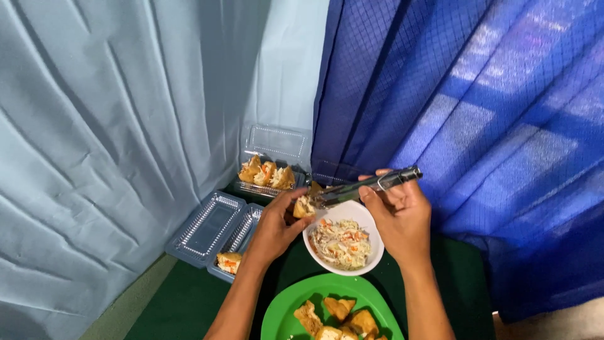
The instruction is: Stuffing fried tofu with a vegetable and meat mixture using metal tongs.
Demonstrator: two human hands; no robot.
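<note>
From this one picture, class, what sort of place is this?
Probably a small food-packing spot: clear hinged food boxes, a white bowl of filling, a green plate of fried pieces, cloth drapes behind.

Dim, bluish light; sun patches glow through the blue curtain [478, 126].

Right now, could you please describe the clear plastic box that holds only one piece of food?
Start at the pale blue curtain on the left. Below it, on the green table, lies an open clear clamshell box with one stuffed tofu piece. The other box, further back, holds several.
</note>
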